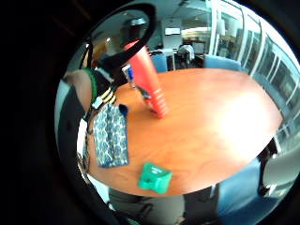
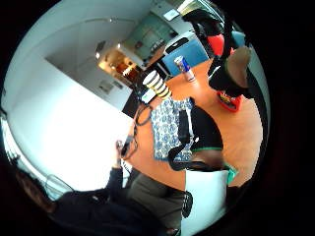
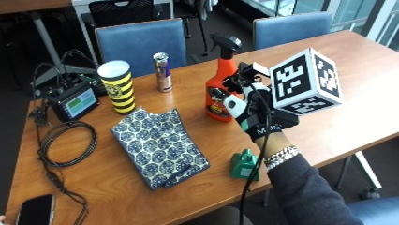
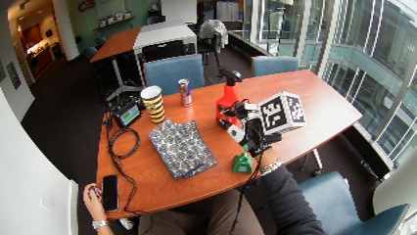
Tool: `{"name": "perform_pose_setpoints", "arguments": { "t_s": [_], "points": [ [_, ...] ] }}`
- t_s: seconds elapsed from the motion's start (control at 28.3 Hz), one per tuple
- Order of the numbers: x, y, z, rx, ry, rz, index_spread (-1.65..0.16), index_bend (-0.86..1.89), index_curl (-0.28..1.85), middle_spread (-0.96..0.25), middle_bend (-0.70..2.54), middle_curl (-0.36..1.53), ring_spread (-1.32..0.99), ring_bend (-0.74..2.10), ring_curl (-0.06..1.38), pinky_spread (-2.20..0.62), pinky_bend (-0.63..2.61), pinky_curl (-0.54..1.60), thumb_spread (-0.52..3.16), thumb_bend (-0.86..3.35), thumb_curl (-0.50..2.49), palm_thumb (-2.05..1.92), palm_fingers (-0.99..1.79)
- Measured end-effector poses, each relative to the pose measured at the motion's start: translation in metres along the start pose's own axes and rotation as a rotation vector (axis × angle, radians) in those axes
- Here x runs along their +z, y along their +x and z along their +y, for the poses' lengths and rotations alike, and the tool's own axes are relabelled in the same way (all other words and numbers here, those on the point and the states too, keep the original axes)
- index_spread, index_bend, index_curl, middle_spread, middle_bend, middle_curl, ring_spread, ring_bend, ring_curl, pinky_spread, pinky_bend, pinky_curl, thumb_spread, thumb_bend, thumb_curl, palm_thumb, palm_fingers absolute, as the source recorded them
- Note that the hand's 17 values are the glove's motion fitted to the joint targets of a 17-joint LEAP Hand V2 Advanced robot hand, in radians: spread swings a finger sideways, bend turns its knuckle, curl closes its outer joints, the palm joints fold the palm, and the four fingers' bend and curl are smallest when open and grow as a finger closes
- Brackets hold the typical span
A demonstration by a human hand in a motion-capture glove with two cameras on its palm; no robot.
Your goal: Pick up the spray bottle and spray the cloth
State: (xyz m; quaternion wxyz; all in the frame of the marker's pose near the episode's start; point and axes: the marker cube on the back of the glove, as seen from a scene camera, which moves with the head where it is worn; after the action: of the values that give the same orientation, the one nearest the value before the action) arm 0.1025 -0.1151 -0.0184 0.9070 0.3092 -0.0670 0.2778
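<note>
The hand is held just beside the upright spray bottle — fingers relaxed, nothing grasped — while the cloth is spread on the surface beyond the bottle.

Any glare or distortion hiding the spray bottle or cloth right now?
Little finger side palm view: window glare whitens the bare table, but the spray bottle and cloth stay readable, bent by the wide lens. Thumb side palm view: the hand's own parts cover most of the bottle. Outside view: even light, both plain.
</note>
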Motion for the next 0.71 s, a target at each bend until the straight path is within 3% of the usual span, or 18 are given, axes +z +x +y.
{"name": "perform_pose_setpoints", "arguments": {
  "t_s": [0.28, 0.71],
  "points": [
    [0.039, 0.003, -0.02, 0.299, 0.084, -0.038, -0.32, 0.15, 0.36, -0.17, 0.36, 0.39, -0.16, 0.47, 0.37, 0.04, 0.17, 0.22, 1.0, 0.1, 0.37, 0.79, 1.11],
    [0.079, 0.02, -0.032, 0.488, 0.119, -0.375, -0.31, 0.13, 0.33, -0.17, 0.32, 0.41, -0.14, 0.41, 0.38, 0.03, 0.2, 0.28, 0.97, 0.01, 0.41, 0.81, 0.97]
  ]
}}
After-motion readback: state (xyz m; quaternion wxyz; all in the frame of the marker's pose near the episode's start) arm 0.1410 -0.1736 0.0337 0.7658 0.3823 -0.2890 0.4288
